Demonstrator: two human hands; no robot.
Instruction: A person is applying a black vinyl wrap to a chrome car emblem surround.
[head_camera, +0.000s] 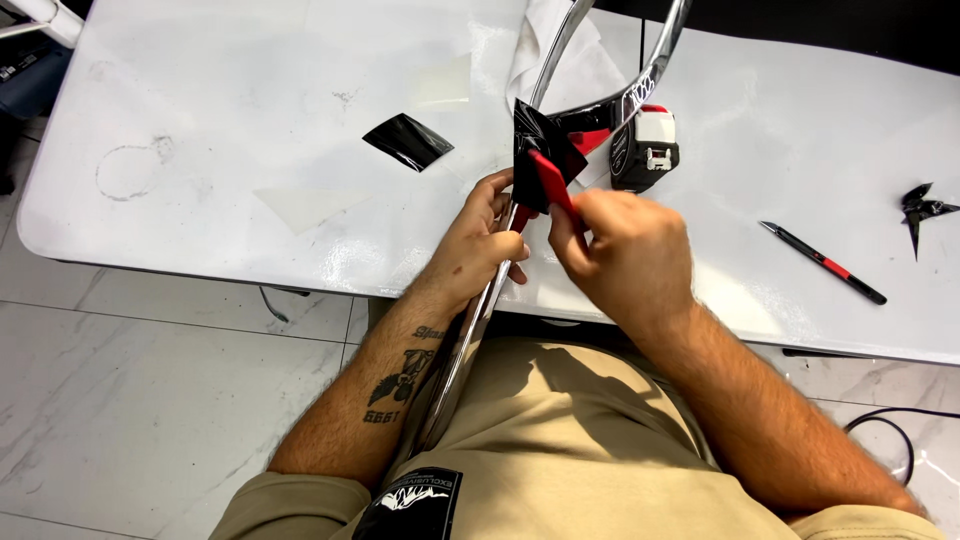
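Film, black, at frame centre on chrome trim: I judge it thin, floppy, tear-prone. Left hand clasps trim below film; right hand pinches red squeegee. I'd hold film by edge.

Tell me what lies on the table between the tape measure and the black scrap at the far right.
In the head view, a slim black-and-red pen-style knife lies on the white table between the black, red and white tape measure and the spiky black film scrap.
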